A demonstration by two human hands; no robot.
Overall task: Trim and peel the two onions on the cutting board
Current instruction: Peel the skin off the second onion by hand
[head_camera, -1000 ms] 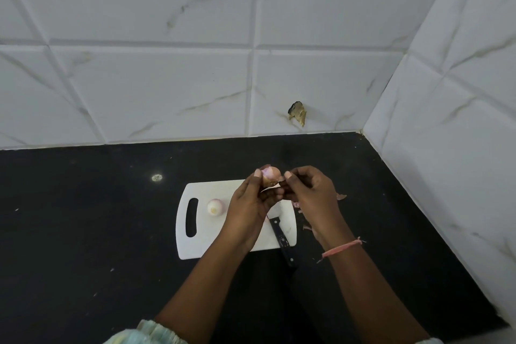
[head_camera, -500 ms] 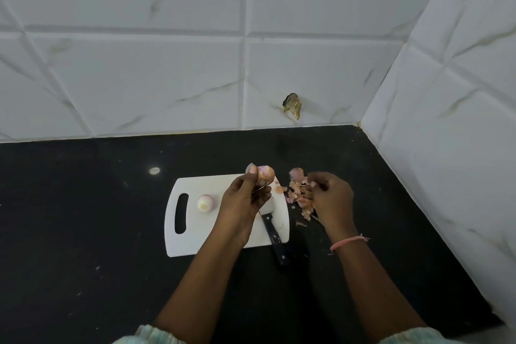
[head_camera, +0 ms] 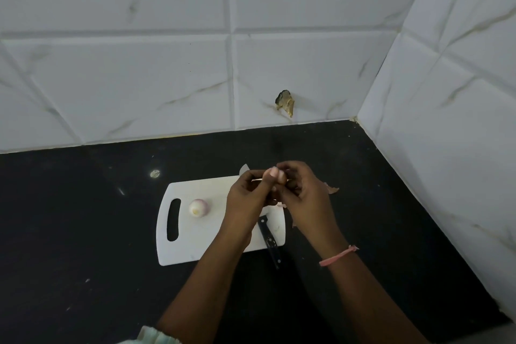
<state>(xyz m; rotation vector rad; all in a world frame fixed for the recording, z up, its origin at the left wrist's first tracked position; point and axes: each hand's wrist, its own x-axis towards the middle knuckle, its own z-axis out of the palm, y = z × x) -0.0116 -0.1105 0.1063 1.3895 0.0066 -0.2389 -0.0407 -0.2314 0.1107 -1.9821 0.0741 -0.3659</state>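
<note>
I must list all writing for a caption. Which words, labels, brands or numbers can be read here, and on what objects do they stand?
None can be read.
The knife handle shows small pale marks, too small to tell if they are rivets or print.
The cutting board, the wall tiles and the pink wristband carry no visible text.

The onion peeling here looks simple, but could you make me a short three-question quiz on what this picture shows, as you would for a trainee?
1. True or false: the peeled onion lies on the white cutting board, apart from both hands.
2. Which hands hold the other onion? A: left hand only. B: right hand only. C: both.
3. Fill in: the knife lies with its black handle sticking out over the board's near ____.

Key: 1 true. 2 C. 3 edge.
</note>
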